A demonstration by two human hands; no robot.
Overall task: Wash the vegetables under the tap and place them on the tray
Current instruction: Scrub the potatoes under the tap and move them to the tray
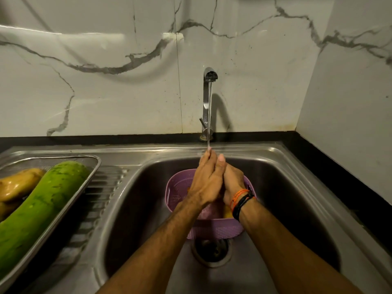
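Two hands meet under the running tap (209,102), pressed together over the sink (297,166). Left hand (206,181) lies over the right hand (233,181), fingers pointing up toward the far wall; the water stream lands on the left fingertips. Cannot tell whether anything is held between the palms, the hands hide that spot. Right wrist carries orange and black bands (241,201).

Directly below the hands, a purple basket (180,189) sits in the basin, just far of the drain (212,249). Something yellow (227,213) shows inside it near the right wrist; too hidden to name.

Left of the basin, a steel tray (84,183) rests on the ribbed drainboard. On it: a long green gourd (40,209) lying diagonally, its far end near the tray's far right corner, and a yellowish-brown vegetable (19,183) touching its left side. Both look wet and glossy.

Black counter (318,149) edges the sink on the far and right sides; white marble-pattern wall behind the tap.
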